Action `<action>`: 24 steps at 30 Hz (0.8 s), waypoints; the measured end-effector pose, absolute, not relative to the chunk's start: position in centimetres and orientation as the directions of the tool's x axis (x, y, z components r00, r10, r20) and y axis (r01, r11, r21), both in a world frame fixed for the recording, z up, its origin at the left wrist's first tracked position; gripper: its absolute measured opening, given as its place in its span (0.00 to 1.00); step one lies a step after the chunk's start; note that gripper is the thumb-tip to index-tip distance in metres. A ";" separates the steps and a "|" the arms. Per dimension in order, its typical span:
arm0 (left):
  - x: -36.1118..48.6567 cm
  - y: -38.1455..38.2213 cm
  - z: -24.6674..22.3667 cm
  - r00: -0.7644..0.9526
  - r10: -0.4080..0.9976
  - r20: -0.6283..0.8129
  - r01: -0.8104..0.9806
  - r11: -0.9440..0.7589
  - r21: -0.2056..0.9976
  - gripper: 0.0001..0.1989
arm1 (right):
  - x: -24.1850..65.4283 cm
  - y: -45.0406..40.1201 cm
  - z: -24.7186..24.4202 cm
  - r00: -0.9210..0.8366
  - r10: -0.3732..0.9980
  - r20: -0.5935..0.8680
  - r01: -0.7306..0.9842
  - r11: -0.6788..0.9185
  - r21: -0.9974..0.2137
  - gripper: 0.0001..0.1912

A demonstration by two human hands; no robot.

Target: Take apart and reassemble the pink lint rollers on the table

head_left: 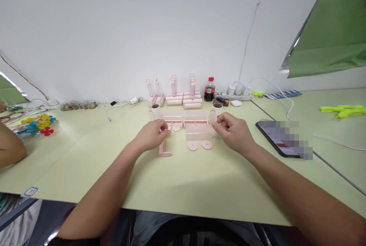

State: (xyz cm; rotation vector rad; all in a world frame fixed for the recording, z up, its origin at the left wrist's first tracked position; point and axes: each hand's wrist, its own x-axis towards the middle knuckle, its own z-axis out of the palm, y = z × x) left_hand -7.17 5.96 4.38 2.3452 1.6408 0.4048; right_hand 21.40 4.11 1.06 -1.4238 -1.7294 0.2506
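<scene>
My left hand (pixel 151 134) has its fingers curled together above the upper end of a pink U-shaped roller frame (pixel 162 147) lying on the table. What its fingertips hold, if anything, is hidden. My right hand (pixel 235 131) is closed in a pinch beside a small clear pink handle (pixel 212 116) and a white paper roll (pixel 217 106); whatever is in the pinch cannot be made out. Between the hands lie open pink cases (pixel 196 123), a clear curved cover (pixel 198 133) and pink discs (pixel 192 146). Another roll (pixel 156 112) stands beyond my left hand.
Several pink lint rollers with upright handles (pixel 192 89) stand by the wall. Beside them are a cola bottle (pixel 209 90) and a power strip (pixel 233 96). A phone (pixel 281 139) lies right; bagged colourful flowers (pixel 40 124) and another person's arm (pixel 11 145) are left.
</scene>
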 end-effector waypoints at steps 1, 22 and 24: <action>-8.3 6.3 4.5 0.301 0.954 -0.005 0.897 -0.282 0.341 0.13 | 20.9 3.7 0.8 -0.040 0.871 0.490 0.667 0.388 -0.636 0.12; -5.2 4.7 1.8 0.762 0.618 0.193 0.293 -0.595 0.748 0.11 | 17.3 2.7 -2.1 -0.639 0.769 0.007 0.135 0.121 -0.983 0.20; -4.6 4.3 1.5 0.760 0.610 0.222 0.308 -0.640 0.704 0.09 | 17.2 2.4 -2.1 -0.695 0.715 -0.080 0.129 0.014 -0.991 0.23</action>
